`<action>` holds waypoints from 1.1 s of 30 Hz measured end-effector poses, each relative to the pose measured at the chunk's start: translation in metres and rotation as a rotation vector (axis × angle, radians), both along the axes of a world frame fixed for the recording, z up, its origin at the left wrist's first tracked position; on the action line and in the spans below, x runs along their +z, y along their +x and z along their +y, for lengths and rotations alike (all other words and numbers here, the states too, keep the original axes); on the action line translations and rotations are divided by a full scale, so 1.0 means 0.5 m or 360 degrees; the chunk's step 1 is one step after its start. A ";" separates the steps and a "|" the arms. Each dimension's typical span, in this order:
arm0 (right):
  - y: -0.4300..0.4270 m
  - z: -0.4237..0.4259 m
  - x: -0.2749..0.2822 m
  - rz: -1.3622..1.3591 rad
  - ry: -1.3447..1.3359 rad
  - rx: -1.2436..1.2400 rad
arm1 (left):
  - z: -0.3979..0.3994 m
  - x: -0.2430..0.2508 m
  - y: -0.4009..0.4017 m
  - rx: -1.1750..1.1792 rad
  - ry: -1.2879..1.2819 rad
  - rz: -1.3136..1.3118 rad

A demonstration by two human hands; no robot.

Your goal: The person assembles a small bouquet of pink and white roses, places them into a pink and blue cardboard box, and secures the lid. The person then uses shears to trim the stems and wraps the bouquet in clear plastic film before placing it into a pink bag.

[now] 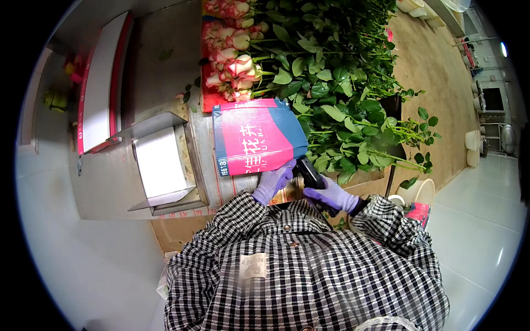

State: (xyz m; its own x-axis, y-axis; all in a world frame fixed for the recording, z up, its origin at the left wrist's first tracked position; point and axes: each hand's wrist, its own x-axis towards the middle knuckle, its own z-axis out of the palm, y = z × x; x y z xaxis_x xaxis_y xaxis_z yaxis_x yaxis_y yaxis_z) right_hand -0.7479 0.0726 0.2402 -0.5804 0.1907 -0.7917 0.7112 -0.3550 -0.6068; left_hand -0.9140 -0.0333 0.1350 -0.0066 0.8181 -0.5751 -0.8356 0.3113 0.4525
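A pink and blue corrugated cardboard wrap, which bears writing, is bent around a bunch of roses on the bench. Leafy stems come out of its right side; the blooms inside are hidden. My left hand, in a purple-grey glove, grips the wrap's near edge with curled fingers. In my right hand, gloved alike, is a black stapler. Its front end is at the wrap's near right corner, close to my left fingertips. Whether its jaws touch the cardboard cannot be seen.
Many pink-edged white roses lie beyond the wrap, stems to the right. On the left are a metal holder with white sheets and a stack of printed cardboard. A pale bucket stands at the bench's right.
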 end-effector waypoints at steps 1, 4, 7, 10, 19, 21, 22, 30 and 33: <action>-0.011 -0.022 0.007 -0.0050 0.0133 -0.0094 | 0.002 0.025 -0.011 -0.0096 -0.0048 0.0034; 0.034 -0.011 -0.043 -0.0122 0.0170 0.0036 | -0.027 0.105 -0.059 -0.0775 0.0223 0.0465; 0.056 0.045 0.054 -0.0400 0.0106 0.0712 | -0.100 0.189 -0.082 -0.0797 0.0479 0.0019; 0.004 0.068 0.109 -0.0156 -0.0174 0.1082 | -0.116 0.221 -0.145 -0.0338 0.0524 0.1085; -0.947 0.052 -0.058 0.0327 0.2375 0.1113 | -0.079 0.137 -0.230 -0.1185 0.0558 0.3030; -1.066 0.035 -0.115 -0.0070 0.2330 0.1327 | -0.087 0.095 -0.217 -0.1475 0.0424 0.2863; -1.097 0.033 -0.144 -0.0069 0.2436 0.1301 | -0.093 0.066 -0.203 -0.1598 0.0382 0.2782; -0.940 0.043 -0.210 0.0890 0.2491 0.0685 | -0.057 0.028 -0.212 -0.1647 0.0260 0.2986; -0.533 0.073 0.104 0.1370 0.0998 0.0444 | -0.045 0.082 -0.222 -0.0928 0.0450 0.3192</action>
State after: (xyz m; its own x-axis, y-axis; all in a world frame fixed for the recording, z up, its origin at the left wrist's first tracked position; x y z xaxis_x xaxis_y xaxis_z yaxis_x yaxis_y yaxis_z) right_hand -1.0142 0.1089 0.2922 -0.9769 0.1937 0.0901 -0.0292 0.2967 -0.9545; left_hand -1.0250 -0.0560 0.1758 -0.0824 0.9966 0.0023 0.8833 0.0720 0.4632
